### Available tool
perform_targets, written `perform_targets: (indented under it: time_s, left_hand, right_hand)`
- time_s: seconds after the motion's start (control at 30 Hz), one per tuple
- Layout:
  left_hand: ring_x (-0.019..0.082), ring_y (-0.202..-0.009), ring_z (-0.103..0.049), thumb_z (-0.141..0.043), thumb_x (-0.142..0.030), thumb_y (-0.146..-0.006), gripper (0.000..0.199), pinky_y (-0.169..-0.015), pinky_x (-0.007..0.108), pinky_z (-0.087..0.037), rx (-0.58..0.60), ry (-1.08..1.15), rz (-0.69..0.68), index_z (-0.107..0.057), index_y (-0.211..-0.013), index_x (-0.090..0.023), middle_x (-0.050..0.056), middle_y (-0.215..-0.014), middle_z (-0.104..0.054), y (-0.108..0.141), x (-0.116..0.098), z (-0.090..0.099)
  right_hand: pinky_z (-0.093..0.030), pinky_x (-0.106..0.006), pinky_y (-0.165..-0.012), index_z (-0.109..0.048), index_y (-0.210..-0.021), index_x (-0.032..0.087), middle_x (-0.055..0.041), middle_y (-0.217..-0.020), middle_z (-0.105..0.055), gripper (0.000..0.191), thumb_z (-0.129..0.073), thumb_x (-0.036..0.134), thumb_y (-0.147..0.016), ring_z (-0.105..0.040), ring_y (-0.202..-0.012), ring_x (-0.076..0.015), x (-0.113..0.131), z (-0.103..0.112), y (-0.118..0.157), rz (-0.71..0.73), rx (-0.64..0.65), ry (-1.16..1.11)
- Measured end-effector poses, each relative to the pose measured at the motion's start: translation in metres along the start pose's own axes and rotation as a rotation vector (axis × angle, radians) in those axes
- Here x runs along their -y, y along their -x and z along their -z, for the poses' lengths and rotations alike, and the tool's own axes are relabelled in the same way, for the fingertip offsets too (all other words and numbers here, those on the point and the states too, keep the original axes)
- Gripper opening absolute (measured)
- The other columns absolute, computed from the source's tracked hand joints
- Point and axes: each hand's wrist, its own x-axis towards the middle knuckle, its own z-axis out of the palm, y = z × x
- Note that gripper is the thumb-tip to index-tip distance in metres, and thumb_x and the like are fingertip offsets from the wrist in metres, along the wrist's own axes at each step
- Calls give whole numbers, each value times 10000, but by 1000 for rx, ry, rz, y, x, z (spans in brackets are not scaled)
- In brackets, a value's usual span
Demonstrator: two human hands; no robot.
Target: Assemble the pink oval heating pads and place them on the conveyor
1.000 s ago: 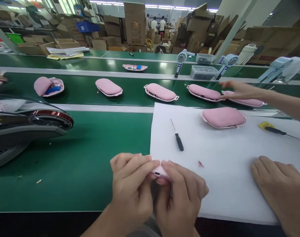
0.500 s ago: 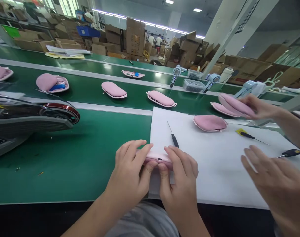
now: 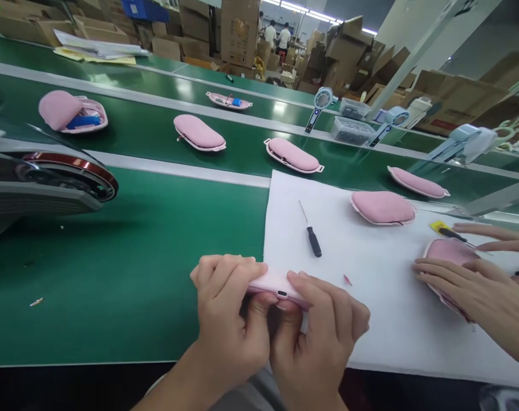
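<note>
The left hand and right hand grip the pink case from either side, thumbs beneath; it sits between their fingers, near the left edge of the white sheet; it looks paler above, deeper pink below, with a small dark slot; a black-handled screwdriver lies beyond.

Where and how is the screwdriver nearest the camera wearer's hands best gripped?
The screwdriver is probably best gripped by its black handle, from above and the near side: it lies flat on the white sheet, thick handle nearest, thin shaft away.
</note>
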Motion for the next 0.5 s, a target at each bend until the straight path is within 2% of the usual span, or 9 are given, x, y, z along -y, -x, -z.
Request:
perform_targets:
  time_s: [0.2, 0.3, 0.4, 0.5]
  left_hand:
    - [189, -869, -496, -502, -125, -839, 140, -788, 360, -345, 37, -6, -59, -559, -948, -192, 21, -907, -593, 5, 6, 3]
    - [204, -877, -490, -508, -157, -866, 119, -783, 359, -337, 15, -43, -112, -569, -965, -184, 39, -923, -581, 6, 10, 3]
    - [210, -866, -501, -497, -168, -886, 127, -782, 361, -329, -9, -113, -187, -580, -982, -161, 59, -923, -580, 5, 14, 2]
    - [240, -910, -501, -479, -194, -894, 168, -797, 373, -330, -15, -247, -242, -572, -1025, -144, 91, -973, -578, 5, 16, 0]
  right_hand:
    - [-339, -382, -850, -574, -1022, 156, -89, -958, -640, 173, -429, 155, -926, -570, -895, -215, -4, -3, 7, 44, 8, -41]
    - [-352, -394, -864, -576, -1089, 179, -88, -1010, -632, 221, -437, 175, -918, -560, -959, -232, -14, 1, 12, 67, 41, -71]
    - [-373, -400, -846, -604, -1093, 222, -66, -1013, -622, 230, -484, 248, -898, -542, -1013, -257, -37, 19, 16, 11, 105, -47]
    - [-391, -415, -837, -623, -1085, 233, -50, -1004, -614, 237, -500, 296, -891, -526, -1039, -273, -69, 46, 18, -75, 115, -66]
